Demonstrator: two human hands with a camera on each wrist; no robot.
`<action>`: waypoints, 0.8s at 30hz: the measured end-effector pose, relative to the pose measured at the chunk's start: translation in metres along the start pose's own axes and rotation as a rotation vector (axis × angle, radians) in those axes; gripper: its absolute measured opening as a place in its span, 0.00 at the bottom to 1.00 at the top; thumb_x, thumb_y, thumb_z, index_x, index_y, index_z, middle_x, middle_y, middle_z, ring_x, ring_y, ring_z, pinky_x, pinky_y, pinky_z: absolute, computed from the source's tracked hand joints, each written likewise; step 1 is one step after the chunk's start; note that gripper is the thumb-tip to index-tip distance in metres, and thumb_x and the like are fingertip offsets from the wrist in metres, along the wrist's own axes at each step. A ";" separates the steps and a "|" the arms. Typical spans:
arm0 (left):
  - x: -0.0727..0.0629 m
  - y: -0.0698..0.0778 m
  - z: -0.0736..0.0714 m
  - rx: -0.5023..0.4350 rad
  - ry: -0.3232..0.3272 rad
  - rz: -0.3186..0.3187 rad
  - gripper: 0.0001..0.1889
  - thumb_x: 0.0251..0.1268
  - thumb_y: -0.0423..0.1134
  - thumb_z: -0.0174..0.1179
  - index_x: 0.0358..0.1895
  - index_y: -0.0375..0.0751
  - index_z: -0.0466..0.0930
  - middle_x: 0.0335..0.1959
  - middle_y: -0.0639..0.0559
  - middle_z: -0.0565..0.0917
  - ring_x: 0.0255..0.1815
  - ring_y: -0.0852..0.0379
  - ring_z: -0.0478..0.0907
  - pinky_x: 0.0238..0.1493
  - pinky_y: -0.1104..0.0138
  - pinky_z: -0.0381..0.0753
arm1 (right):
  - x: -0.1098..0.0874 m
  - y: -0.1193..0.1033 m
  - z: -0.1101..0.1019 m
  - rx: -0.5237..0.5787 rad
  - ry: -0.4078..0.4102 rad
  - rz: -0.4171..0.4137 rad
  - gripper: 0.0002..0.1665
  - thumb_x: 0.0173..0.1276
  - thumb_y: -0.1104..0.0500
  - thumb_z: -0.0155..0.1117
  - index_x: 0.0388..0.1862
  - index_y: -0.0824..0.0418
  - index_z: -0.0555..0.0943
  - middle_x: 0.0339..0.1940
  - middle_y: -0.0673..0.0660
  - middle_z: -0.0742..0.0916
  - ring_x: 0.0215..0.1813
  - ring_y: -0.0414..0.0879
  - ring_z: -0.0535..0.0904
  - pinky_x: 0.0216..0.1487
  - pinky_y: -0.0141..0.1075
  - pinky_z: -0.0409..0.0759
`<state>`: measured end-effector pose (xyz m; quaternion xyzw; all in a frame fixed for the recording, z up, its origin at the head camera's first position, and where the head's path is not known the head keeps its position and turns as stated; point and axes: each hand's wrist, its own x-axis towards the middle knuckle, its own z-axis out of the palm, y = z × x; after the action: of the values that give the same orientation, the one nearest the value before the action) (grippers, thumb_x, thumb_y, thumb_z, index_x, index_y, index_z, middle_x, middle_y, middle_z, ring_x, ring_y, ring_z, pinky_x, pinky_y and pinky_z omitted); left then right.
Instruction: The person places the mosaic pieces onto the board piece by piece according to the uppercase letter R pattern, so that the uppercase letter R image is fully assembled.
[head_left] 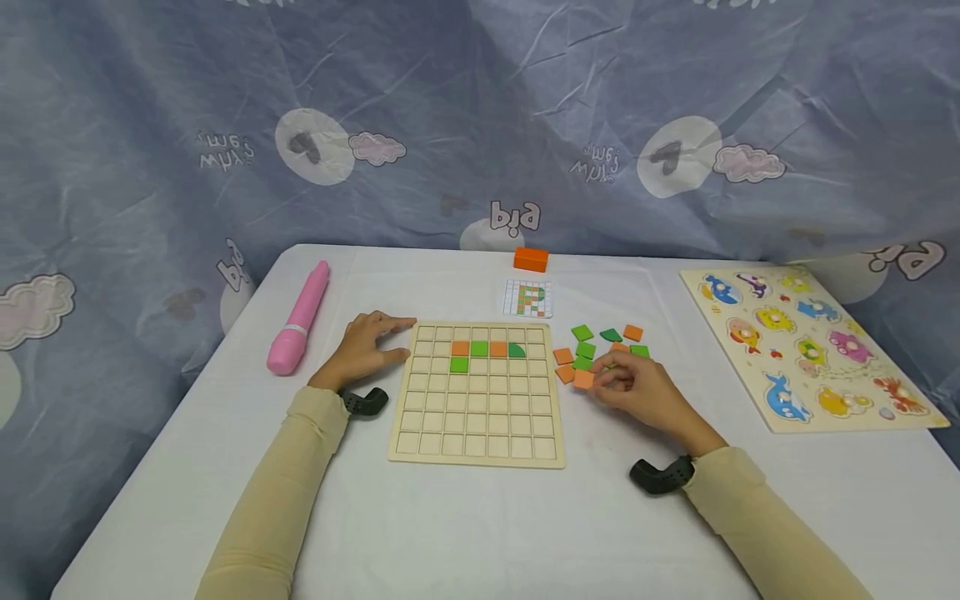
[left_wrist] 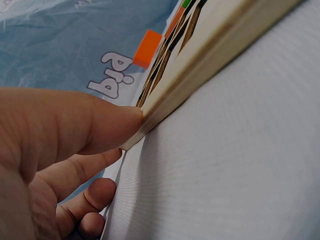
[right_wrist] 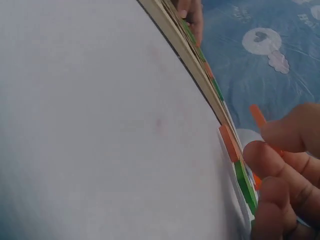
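A wooden grid board lies on the table. Its upper rows hold orange and green square tiles and one dark green quarter-round tile. At the board's left edge my left hand rests with extended fingers; in the left wrist view the thumb touches the rim. Right of the board, my right hand pinches an orange square tile between thumb and finger, and that tile shows edge-on in the right wrist view. Loose orange and green tiles lie around this hand, which partly covers them.
Behind the board lie a printed pattern card and an orange block. A pink wand-shaped object is at the left. A sea-animal puzzle board takes up the right side. A patterned blue-grey curtain hangs behind the table.
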<state>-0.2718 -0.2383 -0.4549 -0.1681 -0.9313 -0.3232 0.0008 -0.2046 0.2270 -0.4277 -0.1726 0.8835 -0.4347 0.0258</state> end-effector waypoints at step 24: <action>0.001 -0.003 0.000 0.013 -0.001 0.010 0.31 0.67 0.44 0.69 0.74 0.43 0.81 0.56 0.40 0.81 0.60 0.39 0.71 0.68 0.42 0.62 | 0.038 -0.057 0.054 0.162 -0.217 0.013 0.13 0.69 0.67 0.74 0.50 0.68 0.85 0.35 0.57 0.93 0.27 0.42 0.78 0.32 0.32 0.75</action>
<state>-0.2740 -0.2398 -0.4567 -0.1727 -0.9325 -0.3173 0.0031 -0.2135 0.1411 -0.4130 -0.2101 0.8387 -0.4832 0.1377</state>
